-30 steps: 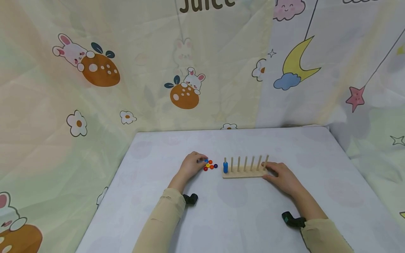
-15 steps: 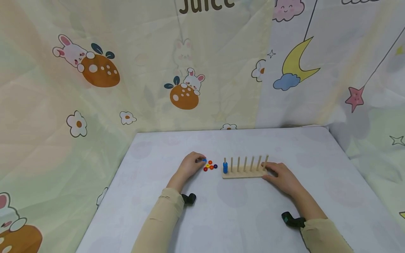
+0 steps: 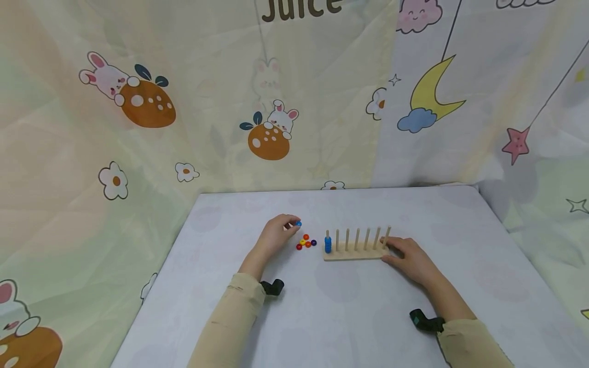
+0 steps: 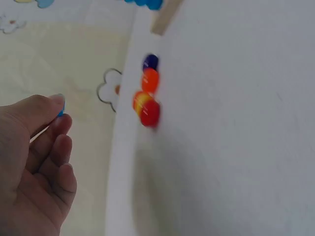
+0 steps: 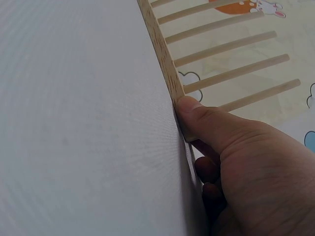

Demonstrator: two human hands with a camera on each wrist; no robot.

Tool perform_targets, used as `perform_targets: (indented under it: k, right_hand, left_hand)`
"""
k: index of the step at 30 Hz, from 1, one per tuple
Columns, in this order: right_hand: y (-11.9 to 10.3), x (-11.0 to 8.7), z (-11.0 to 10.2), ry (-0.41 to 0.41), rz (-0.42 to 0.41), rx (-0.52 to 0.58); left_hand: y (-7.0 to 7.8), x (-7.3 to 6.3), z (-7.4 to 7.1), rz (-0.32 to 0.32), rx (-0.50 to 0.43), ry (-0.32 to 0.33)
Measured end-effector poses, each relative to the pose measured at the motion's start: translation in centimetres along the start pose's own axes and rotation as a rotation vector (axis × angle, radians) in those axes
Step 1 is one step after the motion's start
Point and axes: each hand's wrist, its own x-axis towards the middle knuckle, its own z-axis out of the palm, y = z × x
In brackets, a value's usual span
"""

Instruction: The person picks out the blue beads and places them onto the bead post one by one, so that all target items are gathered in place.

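Between thumb and forefinger, my left hand [image 3: 275, 232] pinches a small blue bead [image 3: 298, 223], raised above the table behind the loose beads. In the left wrist view only a sliver of that bead shows at the fingertips. A wooden peg board [image 3: 356, 253] with a row of upright pegs stands to the right. Blue beads [image 3: 328, 245] are stacked on its leftmost peg; the other pegs are bare. My right hand [image 3: 409, 259] grips the board's right end, the thumb [image 5: 189, 104] lying on its front edge.
Several loose beads in red, orange, yellow and dark blue lie in a small group, among them a red bead [image 3: 299, 247], left of the board. A white cloth covers the table [image 3: 349, 317]. A printed curtain [image 3: 207, 102] hangs behind it.
My left hand has lifted the blue bead out of the loose group and moved it up and back, away from the others. The right hand and the board have stayed put.
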Motion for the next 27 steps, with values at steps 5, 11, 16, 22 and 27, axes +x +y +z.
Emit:
perform_targets:
  k: [5, 11, 16, 22, 27]
  right_hand:
    - [0.1, 0.0, 0.1, 0.005, -0.012, 0.003]
    - [-0.1, 0.0, 0.0, 0.008, -0.018, 0.008]
    - [-0.2, 0.0, -0.1, 0.004, -0.016, 0.005]
    - [-0.1, 0.0, -0.1, -0.001, -0.014, 0.004]
    - [-0.1, 0.0, -0.1, 0.0, -0.014, 0.0]
  left_hand:
    - [2.1, -0.3, -0.3, 0.074, -0.023, 0.014]
    - [4.6, -1.0, -0.3, 0.172, -0.034, 0.006]
    - [6.1, -1.6, -0.1, 0.249, -0.017, 0.0]
    - [6.9, -1.9, 0.3, 0.322, -0.022, 0.002]
    - [7.1, -2.0, 0.6, 0.337, -0.013, -0.013]
